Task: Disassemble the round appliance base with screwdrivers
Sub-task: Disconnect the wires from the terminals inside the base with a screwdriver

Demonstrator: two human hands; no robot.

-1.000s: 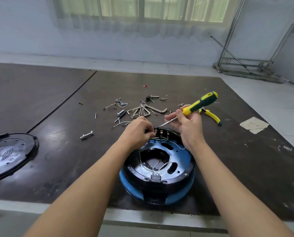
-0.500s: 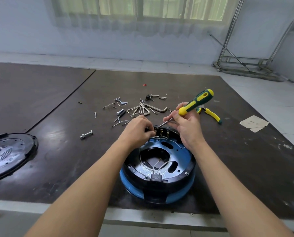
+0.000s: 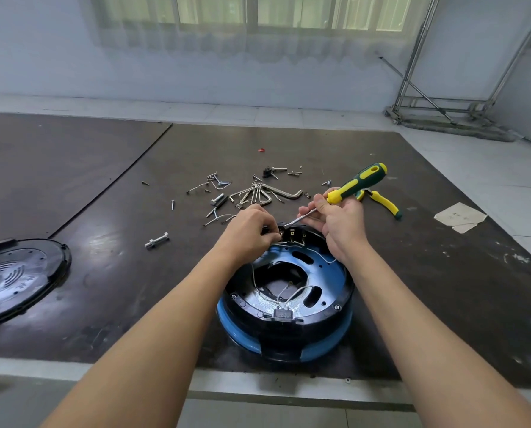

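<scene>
Head view, right hand [image 3: 343,225] gripping green-and-yellow screwdriver [image 3: 356,182], tip touching terminal block [image 3: 295,236] on round appliance base [image 3: 288,347], left hand [image 3: 247,234] pinching that block with curled fingers, black cover [image 3: 20,273] markings unreadable.

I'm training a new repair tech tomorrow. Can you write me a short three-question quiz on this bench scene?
1. True or false: the right hand grips the green-and-yellow screwdriver.
2. Where is the screwdriver's tip? A) at the terminal block on the far edge of the round base; B) on the black cover; C) on the loose bolt.
3. Short answer: which yellow-handled tool lies on the table just beyond the right hand?

Key: 1 true; 2 A; 3 the pliers.
</scene>
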